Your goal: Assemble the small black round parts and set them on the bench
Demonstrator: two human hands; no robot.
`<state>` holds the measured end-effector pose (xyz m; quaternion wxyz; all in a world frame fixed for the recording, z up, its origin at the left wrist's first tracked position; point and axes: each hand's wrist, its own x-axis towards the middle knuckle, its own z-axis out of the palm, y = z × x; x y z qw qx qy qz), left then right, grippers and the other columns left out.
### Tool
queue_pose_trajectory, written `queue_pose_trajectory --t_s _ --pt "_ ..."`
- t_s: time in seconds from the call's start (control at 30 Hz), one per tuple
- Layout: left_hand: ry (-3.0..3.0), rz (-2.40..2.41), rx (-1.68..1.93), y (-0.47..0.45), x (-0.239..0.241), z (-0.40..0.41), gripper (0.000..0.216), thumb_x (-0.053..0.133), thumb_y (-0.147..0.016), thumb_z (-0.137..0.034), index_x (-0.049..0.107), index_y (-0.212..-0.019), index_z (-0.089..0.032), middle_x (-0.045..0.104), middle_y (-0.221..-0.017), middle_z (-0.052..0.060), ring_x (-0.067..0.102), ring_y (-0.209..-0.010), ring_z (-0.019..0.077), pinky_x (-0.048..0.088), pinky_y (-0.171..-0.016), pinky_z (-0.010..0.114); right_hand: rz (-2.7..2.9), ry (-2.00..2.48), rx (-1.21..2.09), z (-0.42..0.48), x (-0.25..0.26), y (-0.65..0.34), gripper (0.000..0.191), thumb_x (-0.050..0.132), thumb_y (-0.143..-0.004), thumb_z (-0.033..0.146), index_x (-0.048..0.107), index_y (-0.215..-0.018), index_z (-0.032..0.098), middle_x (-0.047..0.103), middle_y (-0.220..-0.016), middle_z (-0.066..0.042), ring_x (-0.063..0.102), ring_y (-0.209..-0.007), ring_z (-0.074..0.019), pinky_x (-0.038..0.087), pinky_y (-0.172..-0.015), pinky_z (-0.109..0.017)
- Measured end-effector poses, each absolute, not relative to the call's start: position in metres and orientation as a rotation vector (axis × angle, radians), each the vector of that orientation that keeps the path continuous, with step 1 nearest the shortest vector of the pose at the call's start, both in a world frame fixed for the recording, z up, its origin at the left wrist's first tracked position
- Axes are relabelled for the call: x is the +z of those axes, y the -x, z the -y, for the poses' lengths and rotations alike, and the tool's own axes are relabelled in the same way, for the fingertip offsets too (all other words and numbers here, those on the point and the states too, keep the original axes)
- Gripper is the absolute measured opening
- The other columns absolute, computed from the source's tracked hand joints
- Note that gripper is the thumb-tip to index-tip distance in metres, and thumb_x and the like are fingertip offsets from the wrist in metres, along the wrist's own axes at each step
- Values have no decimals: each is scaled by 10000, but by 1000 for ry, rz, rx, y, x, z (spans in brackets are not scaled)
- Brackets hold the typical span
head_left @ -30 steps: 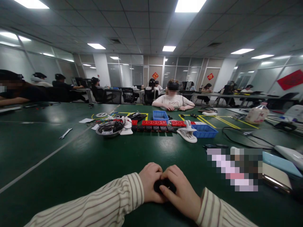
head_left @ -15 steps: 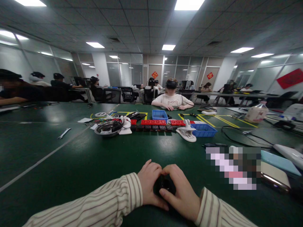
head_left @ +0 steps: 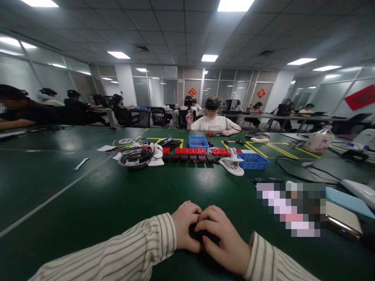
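Both of my hands rest together on the green table (head_left: 96, 203) near its front edge. My left hand (head_left: 186, 224) and my right hand (head_left: 224, 238) are curled round a small black object (head_left: 197, 234) held between them. Only a sliver of that object shows between the fingers, so I cannot name it. Striped sleeves cover both of my forearms.
Farther back lie a row of red and black blocks (head_left: 193, 154), two blue bins (head_left: 253, 160), a white clamp-like tool (head_left: 233, 164), a round dish with cables (head_left: 134, 158) and a wrench (head_left: 80, 164). Flat devices (head_left: 345, 210) lie at the right. A person (head_left: 213, 121) sits opposite; others sit at the left.
My fingers have closed tighter over the black object, hiding more of it. The person opposite has raised one hand off the table.
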<state>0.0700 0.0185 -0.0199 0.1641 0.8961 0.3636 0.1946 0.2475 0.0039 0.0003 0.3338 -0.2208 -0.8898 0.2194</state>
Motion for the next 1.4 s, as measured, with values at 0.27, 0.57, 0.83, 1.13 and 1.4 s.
queue_pose_trajectory --t_s 0.27,0.57,0.83,1.13,1.4 --pt "-2501 -1150 609 -77 -15 -9 741 737 -481 -468 492 -1138 -229 539 -1036 53 494 -989 261 152 -1002 593 2260 585 613 -2 1 -249 240 490 -774 229 498 -1010 185 538 -968 -61 462 -909 -214 357 -827 -386" --pt "-2493 -1219 634 -75 -23 -11 446 724 -531 -476 576 -835 -186 539 -862 18 532 -859 204 240 -998 497 2295 867 551 -5 -5 -245 109 558 -742 231 489 -798 168 503 -815 -50 445 -784 -205 371 -721 -365" --pt "-2498 -1058 539 -72 -19 -16 322 720 -550 -433 615 -762 -214 541 -948 21 513 -932 226 284 -969 477 2328 518 606 -2 3 -246 191 411 -678 96 521 -802 192 570 -822 -33 468 -837 -192 378 -776 -357" --pt "-2502 -1252 679 -77 -18 -7 684 692 -504 -558 503 -1047 -187 535 -993 55 499 -968 254 150 -1016 577 2201 727 563 -3 -2 -248 262 512 -784 352 485 -972 172 529 -925 -67 482 -849 -210 392 -768 -360" --pt "-2514 -1281 599 -76 -20 -10 434 707 -544 -484 564 -831 -192 533 -861 10 534 -864 199 221 -1014 504 2305 966 484 -5 -4 -243 154 612 -710 241 489 -777 177 505 -797 -31 452 -770 -195 387 -698 -340"
